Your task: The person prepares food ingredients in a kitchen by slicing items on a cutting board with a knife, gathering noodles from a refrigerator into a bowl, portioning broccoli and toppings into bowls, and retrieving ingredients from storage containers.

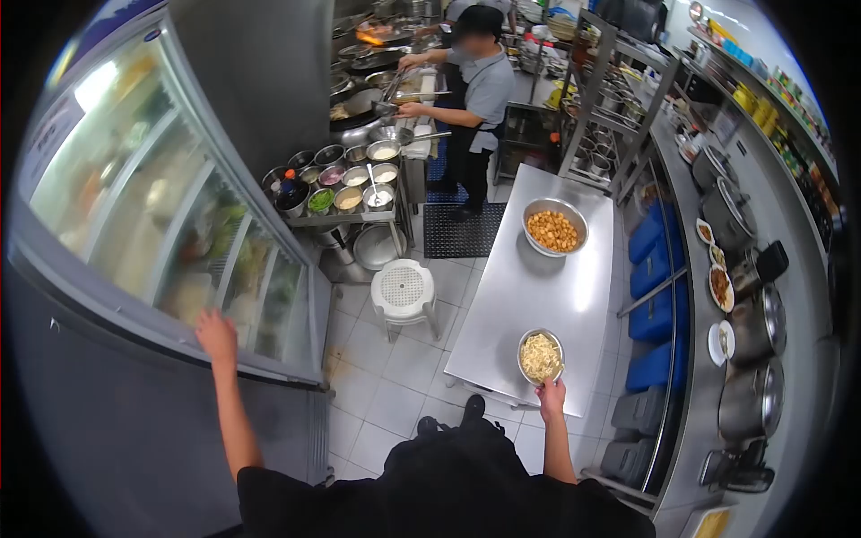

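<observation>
On the left, my left hand (217, 336) is at the edge of a glass-fronted fridge door (170, 193), its fingers curled against the frame. Fogged glass blurs the food on the shelves behind it. My right hand (551, 399) grips the rim of a metal bowl (560, 345) filled with pale shredded food (540, 357). This bowl is over the near end of a steel table (502, 314); whether it rests on the top I cannot tell. Farther along the table stands a larger metal bowl (531, 235) of browned, diced pieces (552, 230).
A white plastic stool (403, 289) stands on the tiled floor between fridge and table. Beyond it, a co-worker (484, 85) handles a wok (363, 112) beside a rack of ingredient bowls (350, 197). Large pots (758, 399) and plated food line the right counter, above blue bins (650, 269).
</observation>
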`<action>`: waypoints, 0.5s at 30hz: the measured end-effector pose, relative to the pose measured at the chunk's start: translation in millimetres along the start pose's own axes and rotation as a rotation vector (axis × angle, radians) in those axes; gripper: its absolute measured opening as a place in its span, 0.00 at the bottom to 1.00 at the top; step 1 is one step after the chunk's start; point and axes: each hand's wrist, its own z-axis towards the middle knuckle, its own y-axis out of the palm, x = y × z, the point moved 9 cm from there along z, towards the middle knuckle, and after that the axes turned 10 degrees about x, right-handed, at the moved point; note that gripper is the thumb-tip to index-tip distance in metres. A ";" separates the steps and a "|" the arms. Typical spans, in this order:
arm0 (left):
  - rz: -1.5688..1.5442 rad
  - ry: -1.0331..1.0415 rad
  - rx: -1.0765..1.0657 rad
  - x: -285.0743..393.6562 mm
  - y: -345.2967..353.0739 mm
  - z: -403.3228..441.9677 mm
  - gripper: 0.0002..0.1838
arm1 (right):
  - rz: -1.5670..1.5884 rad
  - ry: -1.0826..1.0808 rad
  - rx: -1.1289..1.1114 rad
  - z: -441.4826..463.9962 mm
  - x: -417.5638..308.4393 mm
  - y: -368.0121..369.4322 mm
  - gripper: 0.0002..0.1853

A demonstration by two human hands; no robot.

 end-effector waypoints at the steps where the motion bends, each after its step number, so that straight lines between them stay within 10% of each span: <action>1: -0.019 -0.039 0.029 -22.8 8.4 9.3 0.24 | 0.012 -0.006 0.021 -6.1 5.1 -7.1 0.16; 9: 0.393 -0.095 0.427 -88.1 -27.4 50.0 0.37 | 0.126 -0.033 0.150 -52.8 12.0 -68.6 0.15; 15: -0.140 -0.132 0.197 -63.1 2.6 55.9 0.27 | 0.166 -0.042 0.285 -49.1 18.2 -165.5 0.21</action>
